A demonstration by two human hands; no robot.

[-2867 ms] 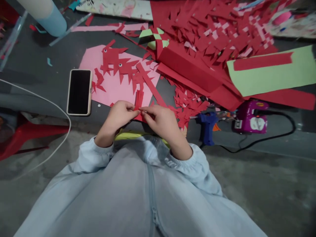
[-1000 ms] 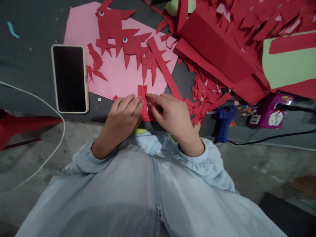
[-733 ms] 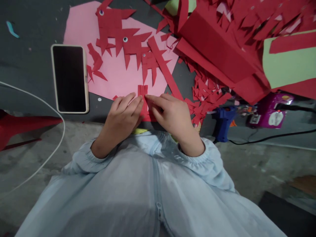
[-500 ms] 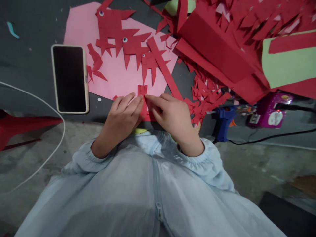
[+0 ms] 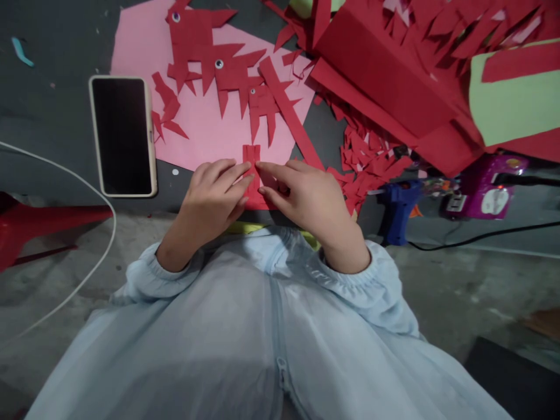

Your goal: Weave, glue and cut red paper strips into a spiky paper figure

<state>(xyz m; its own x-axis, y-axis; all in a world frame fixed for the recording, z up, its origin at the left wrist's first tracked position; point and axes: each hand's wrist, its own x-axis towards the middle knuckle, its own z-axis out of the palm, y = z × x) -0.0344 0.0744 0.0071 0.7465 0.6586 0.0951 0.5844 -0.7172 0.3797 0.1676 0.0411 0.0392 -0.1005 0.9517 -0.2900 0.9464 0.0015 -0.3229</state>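
Observation:
A small red paper piece with upright strips (image 5: 251, 154) lies at the table's front edge, its top on the pink sheet (image 5: 196, 125). My left hand (image 5: 214, 195) rests over its left side, fingers spread and fingertips on the paper. From the right, my right hand (image 5: 306, 195) touches the same piece with its index finger stretched out and the thumb apart. Just beyond the hands are three red paper shapes with googly eyes: a small one (image 5: 263, 104), a middle one (image 5: 231, 76) and a large one (image 5: 192, 38). A long red strip (image 5: 293, 116) slants beside them.
A phone (image 5: 122, 137) lies at the left, near a white cable (image 5: 111, 216). Red paper scraps (image 5: 367, 157), a folded red sheet (image 5: 389, 81), a blue glue gun (image 5: 399, 213) and a purple power socket (image 5: 485, 189) are at the right.
The view has shifted slightly. My right thumb has come into sight, apart from the index finger, and my left fingers lie a little further apart on the red paper.

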